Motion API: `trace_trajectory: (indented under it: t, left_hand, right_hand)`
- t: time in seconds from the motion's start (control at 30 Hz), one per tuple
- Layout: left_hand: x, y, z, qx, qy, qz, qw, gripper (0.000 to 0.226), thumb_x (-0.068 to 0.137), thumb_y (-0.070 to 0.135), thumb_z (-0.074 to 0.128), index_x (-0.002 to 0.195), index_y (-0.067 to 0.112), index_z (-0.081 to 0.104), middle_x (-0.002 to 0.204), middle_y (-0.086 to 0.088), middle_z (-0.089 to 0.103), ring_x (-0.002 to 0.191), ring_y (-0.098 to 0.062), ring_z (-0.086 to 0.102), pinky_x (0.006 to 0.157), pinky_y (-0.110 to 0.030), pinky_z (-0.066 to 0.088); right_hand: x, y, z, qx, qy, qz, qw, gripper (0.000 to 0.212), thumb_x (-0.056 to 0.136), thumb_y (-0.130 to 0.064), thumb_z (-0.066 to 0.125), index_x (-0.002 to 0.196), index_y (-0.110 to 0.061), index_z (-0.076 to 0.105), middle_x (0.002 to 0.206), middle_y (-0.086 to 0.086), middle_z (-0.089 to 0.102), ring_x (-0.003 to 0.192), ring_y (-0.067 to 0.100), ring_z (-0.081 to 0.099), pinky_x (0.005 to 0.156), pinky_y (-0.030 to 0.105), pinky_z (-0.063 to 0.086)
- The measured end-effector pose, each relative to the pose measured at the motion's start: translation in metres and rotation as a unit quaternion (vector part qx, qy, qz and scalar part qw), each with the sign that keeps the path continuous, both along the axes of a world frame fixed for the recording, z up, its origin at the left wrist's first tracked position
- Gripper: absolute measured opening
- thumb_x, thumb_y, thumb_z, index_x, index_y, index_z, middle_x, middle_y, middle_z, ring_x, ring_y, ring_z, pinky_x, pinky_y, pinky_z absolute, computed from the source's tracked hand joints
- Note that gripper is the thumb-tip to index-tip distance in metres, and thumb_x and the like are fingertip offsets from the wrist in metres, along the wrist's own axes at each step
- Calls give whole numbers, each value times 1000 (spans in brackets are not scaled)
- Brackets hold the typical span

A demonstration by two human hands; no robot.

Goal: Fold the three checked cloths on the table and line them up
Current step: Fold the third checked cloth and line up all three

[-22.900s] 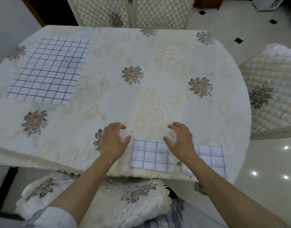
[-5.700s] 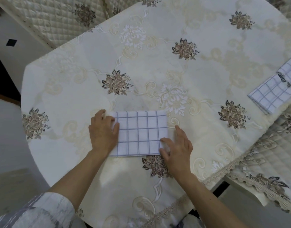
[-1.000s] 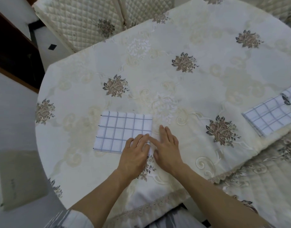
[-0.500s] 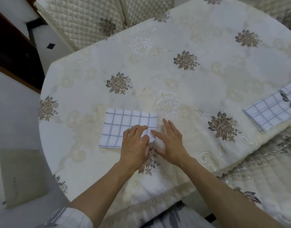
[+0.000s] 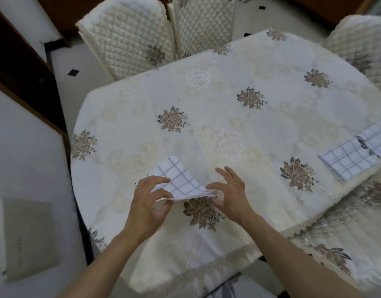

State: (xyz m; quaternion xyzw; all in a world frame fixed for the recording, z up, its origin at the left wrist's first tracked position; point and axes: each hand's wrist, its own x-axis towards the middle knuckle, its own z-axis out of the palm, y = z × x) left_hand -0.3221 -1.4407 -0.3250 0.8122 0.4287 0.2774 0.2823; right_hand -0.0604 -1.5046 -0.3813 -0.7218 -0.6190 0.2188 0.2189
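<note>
A folded white cloth with blue checks (image 5: 178, 181) is lifted off the table near its front left edge, tilted up at the far end. My left hand (image 5: 149, 201) pinches its near left corner. My right hand (image 5: 230, 192) holds its near right corner between thumb and fingers, the other fingers spread. Two more folded checked cloths lie side by side at the table's right edge: one nearer (image 5: 348, 161), one further right (image 5: 376, 140) and partly cut off by the frame.
The round table (image 5: 249, 117) wears a cream tablecloth with embroidered flowers. Quilted chairs stand at the back (image 5: 131, 37), the far right (image 5: 365, 41) and the near right (image 5: 346, 239). A dark wooden cabinet (image 5: 17, 67) runs along the left.
Half a second ago the cloth lay flat under both hands. Now both hands have picked it up by its near corners and it hangs lifted off the table.
</note>
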Motion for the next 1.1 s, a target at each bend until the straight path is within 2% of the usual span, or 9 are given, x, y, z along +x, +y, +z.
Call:
trace_trajectory:
  t: [0.1, 0.17, 0.27, 0.4, 0.53, 0.7, 0.87, 0.97, 1.1]
  left_hand:
    - [-34, -10, -10, -38, -19, 43, 998, 3, 82, 28, 70, 79, 26, 70, 121, 11, 62, 123, -13, 47, 95, -42, 45]
    - [-51, -17, -14, -66, -32, 68, 995, 5, 84, 32, 68, 80, 29, 70, 121, 13, 62, 123, -12, 47, 98, -31, 42]
    - [-70, -25, -21, -110, -43, 107, 987, 17, 82, 17, 77, 79, 32, 69, 122, 13, 61, 124, -12, 46, 101, -13, 33]
    - [-88, -36, -25, -151, -67, 137, 977, 21, 83, 15, 78, 78, 33, 69, 124, 14, 61, 126, -8, 45, 102, -9, 29]
    - [-99, -43, -30, -176, -75, 159, 969, 19, 82, 13, 78, 78, 30, 70, 124, 15, 61, 125, -6, 45, 100, -6, 27]
    - [-106, -51, -35, -199, -78, 166, 963, 9, 82, 29, 76, 78, 32, 69, 126, 17, 60, 127, -6, 44, 99, -4, 26]
    - [-106, -48, -39, -195, -79, 176, 962, 17, 83, 16, 77, 79, 30, 68, 125, 18, 60, 126, -8, 46, 99, -6, 28]
    - [-108, -40, -43, -197, -86, 172, 961, 9, 80, 34, 75, 84, 32, 67, 126, 18, 60, 126, -11, 47, 100, -8, 30]
    - [-118, -29, -60, -162, -30, 105, 981, 46, 70, 52, 78, 109, 35, 61, 133, 16, 53, 127, -8, 43, 102, -18, 33]
  right_hand:
    - [-22, -1, -6, -21, 1, 8, 1000, 37, 70, -25, 79, 105, -35, 72, 148, 4, 45, 145, 27, 26, 110, 45, 23]
    - [-39, 0, -12, -36, 0, 18, 999, 40, 69, -26, 80, 107, -36, 72, 147, 5, 47, 143, 27, 31, 110, 47, 28]
    - [-57, 0, -23, -38, -3, 50, 998, 46, 66, -32, 82, 110, -36, 71, 145, 7, 49, 140, 30, 36, 107, 53, 35]
    - [-69, -4, -28, -80, -8, 105, 991, 53, 67, -43, 82, 118, -38, 67, 156, 2, 33, 147, 25, 21, 114, 47, 23]
    - [-76, -10, -37, -80, -66, 144, 984, 48, 69, -51, 73, 113, -32, 70, 157, 0, 28, 147, 24, 18, 115, 49, 25]
    - [-84, -11, -46, -42, -66, 99, 992, 36, 73, -40, 75, 107, -29, 71, 152, 4, 38, 142, 28, 31, 108, 51, 33]
    - [-93, -1, -43, 1, -32, 84, 996, 38, 64, -32, 89, 98, -36, 71, 142, 11, 51, 133, 34, 45, 100, 52, 38]
    - [-95, 1, -41, -1, -28, 70, 997, 38, 60, -23, 91, 92, -35, 72, 139, 12, 54, 130, 37, 48, 95, 54, 41]
    - [-97, 1, -44, 2, -35, 62, 997, 41, 62, -6, 86, 90, -33, 74, 140, 13, 54, 131, 38, 47, 96, 54, 42]
